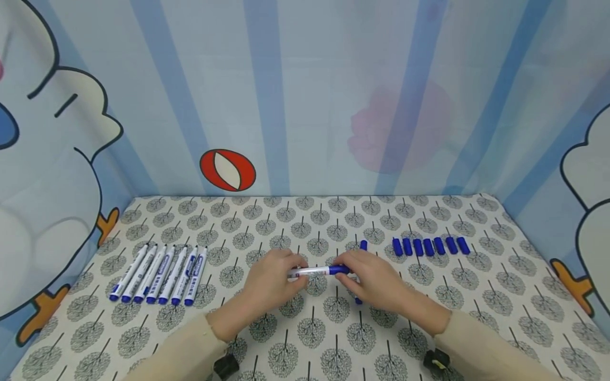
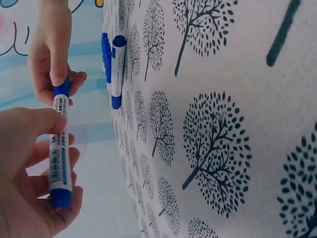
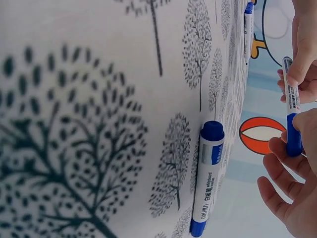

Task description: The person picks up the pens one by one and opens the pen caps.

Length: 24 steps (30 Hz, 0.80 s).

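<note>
My left hand (image 1: pixel 274 279) pinches the white barrel of a whiteboard marker (image 1: pixel 312 271), held level above the cloth. At its other end my right hand (image 1: pixel 374 278) pinches the blue cap (image 3: pixel 294 136) between thumb and fingers. The cap still covers that end of the marker. Below the right hand, a second whiteboard marker (image 3: pixel 205 181) with a blue cap lies on the cloth; in the head view the hand hides its middle.
Several uncapped markers (image 1: pixel 167 275) lie side by side on the left, dark tips facing away. At the right, several loose blue caps (image 1: pixel 428 247) form a row. A tree-patterned cloth (image 1: pixel 310 338) covers the table, with a printed curtain (image 1: pixel 310 106) behind.
</note>
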Available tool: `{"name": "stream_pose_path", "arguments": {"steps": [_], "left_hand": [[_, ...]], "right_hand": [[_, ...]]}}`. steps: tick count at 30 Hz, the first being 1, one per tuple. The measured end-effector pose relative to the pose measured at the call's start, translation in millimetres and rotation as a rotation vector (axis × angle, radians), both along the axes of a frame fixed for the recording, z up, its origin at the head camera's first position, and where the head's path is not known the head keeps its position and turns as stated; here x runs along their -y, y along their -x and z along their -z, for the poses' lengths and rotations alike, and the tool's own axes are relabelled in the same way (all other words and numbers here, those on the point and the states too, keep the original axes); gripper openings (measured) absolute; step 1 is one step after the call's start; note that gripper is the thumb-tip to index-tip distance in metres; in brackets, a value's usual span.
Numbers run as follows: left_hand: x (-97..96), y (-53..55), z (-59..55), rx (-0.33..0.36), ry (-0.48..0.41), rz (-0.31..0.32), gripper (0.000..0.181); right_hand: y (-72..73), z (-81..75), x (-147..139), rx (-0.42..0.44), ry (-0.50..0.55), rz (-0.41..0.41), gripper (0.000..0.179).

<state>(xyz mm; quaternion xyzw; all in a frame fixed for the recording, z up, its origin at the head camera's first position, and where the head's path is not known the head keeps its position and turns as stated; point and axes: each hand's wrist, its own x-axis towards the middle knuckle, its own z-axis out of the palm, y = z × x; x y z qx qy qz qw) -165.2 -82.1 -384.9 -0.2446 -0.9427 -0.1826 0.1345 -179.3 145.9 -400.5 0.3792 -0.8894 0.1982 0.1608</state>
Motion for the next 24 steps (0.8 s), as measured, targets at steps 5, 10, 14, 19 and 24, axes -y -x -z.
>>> {"name": "stream_pose_path", "arguments": {"steps": [5, 10, 14, 19, 24], "left_hand": [[-2.2, 0.8, -1.1, -0.033, 0.003, 0.014, 0.013], [-1.7, 2.5, -2.9, -0.019, 0.021, 0.038, 0.015], [1.6, 5.3, -4.1, -0.010, 0.062, 0.075, 0.017], [4.9, 6.1, -5.9, -0.024, 0.089, 0.101, 0.019], [6.4, 5.1, -5.3, -0.088, 0.074, 0.108, 0.018]], "right_hand": [[1.7, -2.9, 2.7, 0.012, -0.018, 0.000, 0.020], [3.3, -5.8, 2.8, 0.007, -0.042, 0.029, 0.019], [4.9, -5.8, 2.4, -0.002, -0.042, 0.022, 0.018], [7.5, -2.5, 2.9, -0.068, -0.035, -0.007, 0.015], [8.6, -2.7, 3.1, -0.086, -0.025, -0.036, 0.011]]}}
